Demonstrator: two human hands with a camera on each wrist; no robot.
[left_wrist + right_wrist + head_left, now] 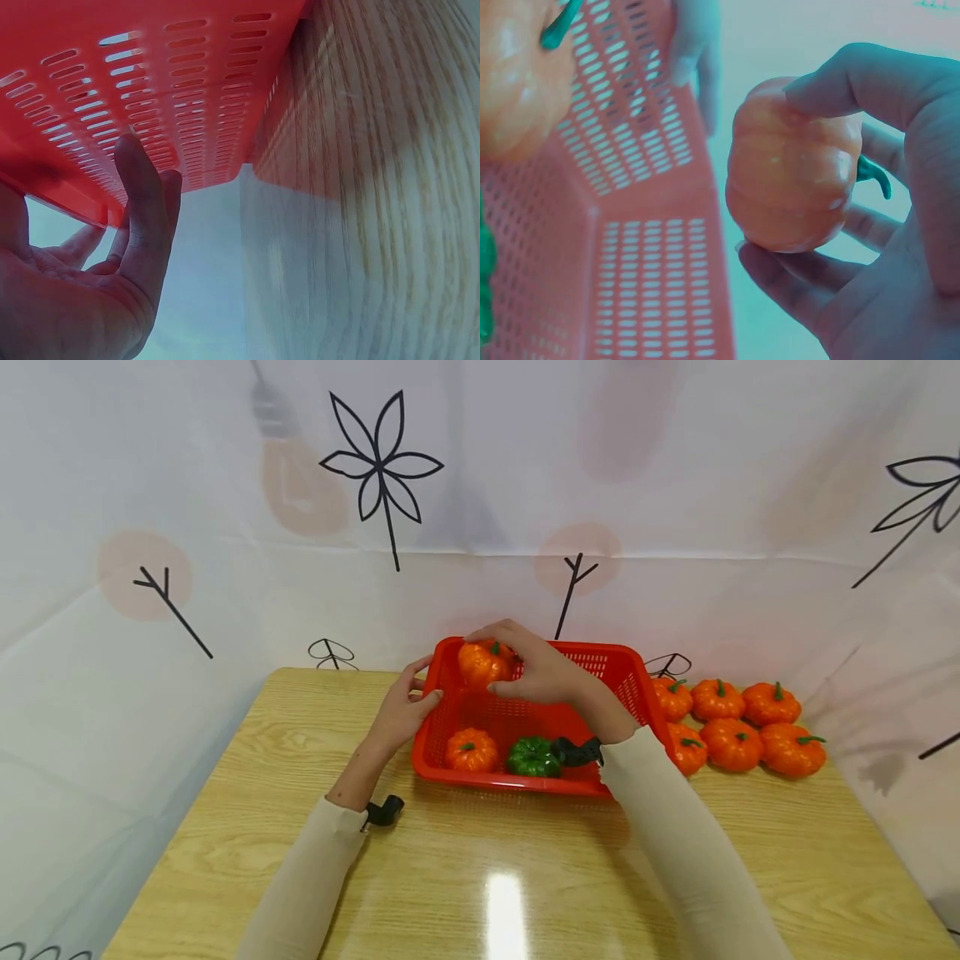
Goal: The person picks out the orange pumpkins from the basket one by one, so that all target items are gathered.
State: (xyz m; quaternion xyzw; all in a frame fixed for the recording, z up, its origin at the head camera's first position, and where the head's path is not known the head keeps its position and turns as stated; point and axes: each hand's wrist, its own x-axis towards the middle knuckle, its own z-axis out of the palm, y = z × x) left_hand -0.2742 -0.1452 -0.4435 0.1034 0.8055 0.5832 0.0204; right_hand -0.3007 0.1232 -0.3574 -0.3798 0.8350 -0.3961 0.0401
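My right hand (543, 668) grips a small orange pumpkin (483, 667) with a green stem, over the back left part of a red plastic basket (510, 783). In the right wrist view, thumb and fingers curl round this pumpkin (791, 172), close to the basket's slotted wall (652, 277). At the basket's left end, my left hand (401, 714) holds the rim, thumb inside and fingers along the outer wall. Its fingers (146, 210) lie against the slots in the left wrist view. Inside the basket, an orange pumpkin (472, 751) sits front left, beside a green ribbed pumpkin (534, 757).
Right of the basket, several orange pumpkins (733, 745) stand in two rows on the wood-grain table (427, 877). Part of the nearest ones is hidden by the basket's right end. A pale patterned cloth (480, 510) hangs behind the table's back edge.
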